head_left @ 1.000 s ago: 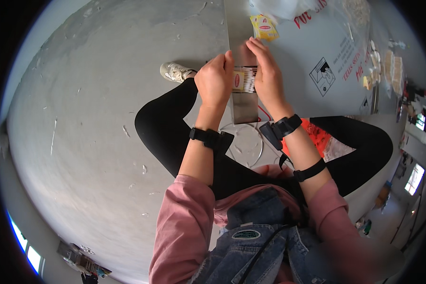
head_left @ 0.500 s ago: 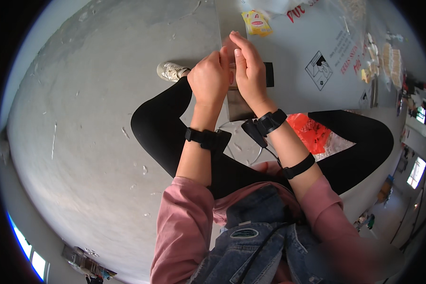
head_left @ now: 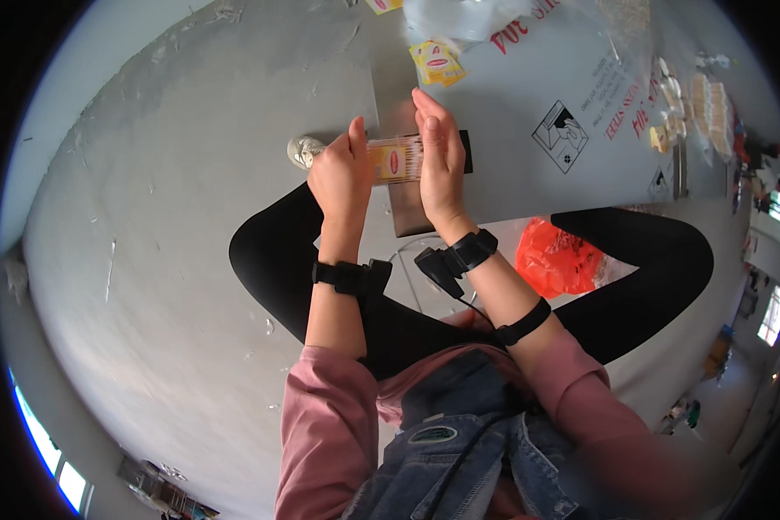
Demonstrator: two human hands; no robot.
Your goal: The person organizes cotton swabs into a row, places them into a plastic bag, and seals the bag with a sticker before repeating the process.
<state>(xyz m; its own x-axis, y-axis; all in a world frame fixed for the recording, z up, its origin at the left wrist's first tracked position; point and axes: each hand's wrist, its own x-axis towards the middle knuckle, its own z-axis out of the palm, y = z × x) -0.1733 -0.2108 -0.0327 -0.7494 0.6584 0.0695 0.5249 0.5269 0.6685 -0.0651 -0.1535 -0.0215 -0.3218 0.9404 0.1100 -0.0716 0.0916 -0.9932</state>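
A clear packet of thin sticks with a yellow label card lies level between my hands, above the table's near left corner. My left hand is closed round its left end, thumb pointing up. My right hand stands upright against the right end, fingers stretched out and palm turned towards the packet. Just beyond the right hand, several yellow label cards lie on the table. A small black block shows partly behind the right hand.
The grey-covered table carries clear plastic bags at the far side and bundles of sticks at the right. A red plastic bag sits below the table's edge, between my legs.
My hands have moved apart, the left one leftwards, and the packet between them now shows. The table and cards have shifted slightly left in view.
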